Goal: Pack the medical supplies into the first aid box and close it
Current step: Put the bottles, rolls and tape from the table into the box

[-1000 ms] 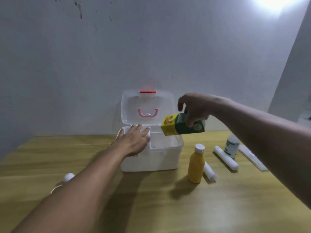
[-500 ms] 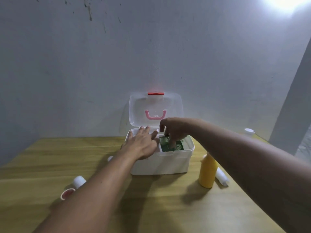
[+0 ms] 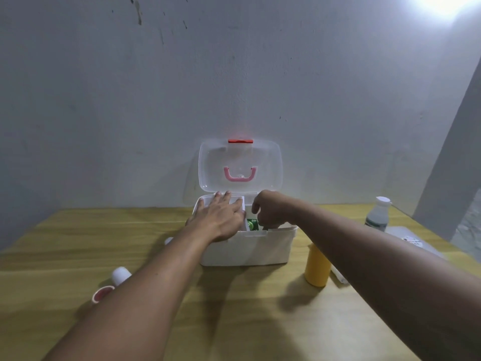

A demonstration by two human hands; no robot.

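Note:
The white first aid box (image 3: 250, 247) stands open at the back of the wooden table, its clear lid (image 3: 240, 165) with a pink handle upright against the wall. My left hand (image 3: 220, 217) lies flat with spread fingers on the box's left inner tray. My right hand (image 3: 270, 211) reaches down into the right side of the box, fingers curled on the green and yellow carton (image 3: 252, 225), which sits low inside and is mostly hidden.
A yellow bottle (image 3: 315, 267) stands right of the box, partly behind my right arm, with a white roll (image 3: 338, 276) beside it. A clear bottle with a white cap (image 3: 377, 214) and a flat white pack (image 3: 408, 237) lie further right. A white vial (image 3: 121, 274) and a red-topped cap (image 3: 102, 293) lie at left.
My right hand carried the green and yellow carton from above the box down into its right side. My left hand stayed on the tray. The view shifted a little.

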